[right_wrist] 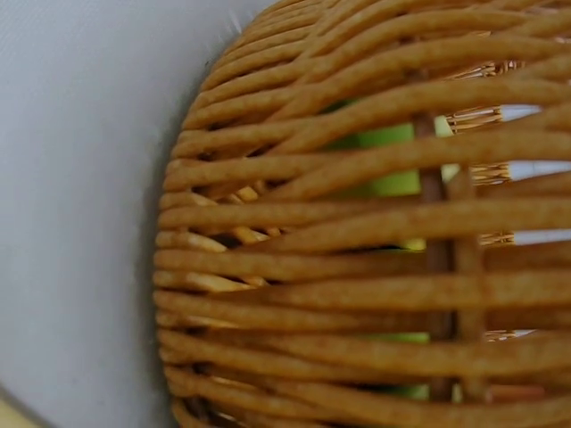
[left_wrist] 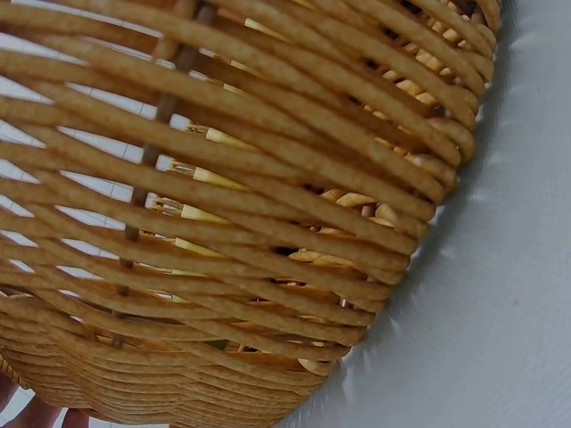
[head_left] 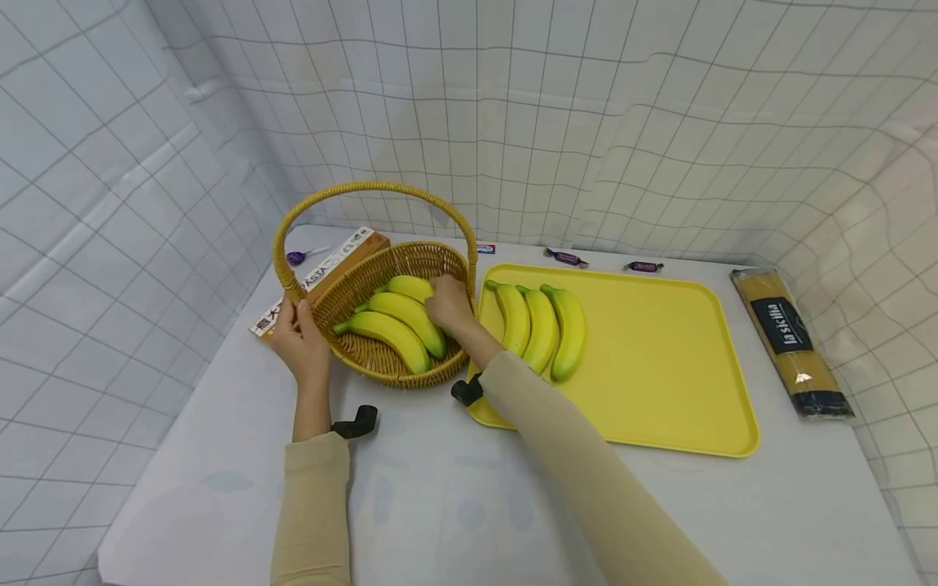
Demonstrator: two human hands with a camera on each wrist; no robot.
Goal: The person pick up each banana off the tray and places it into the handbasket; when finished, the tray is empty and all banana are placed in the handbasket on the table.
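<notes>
Pinching the basket (head_left: 421, 259) by its left side between thumb and fingers of the left hand (head_left: 299, 348), and gripping the rear banana (head_left: 409, 286) inside, behind two others (head_left: 406, 314), with curled fingers of the right hand (head_left: 450, 308), beside a tray (head_left: 659, 358) bearing three more (head_left: 541, 327)
</notes>
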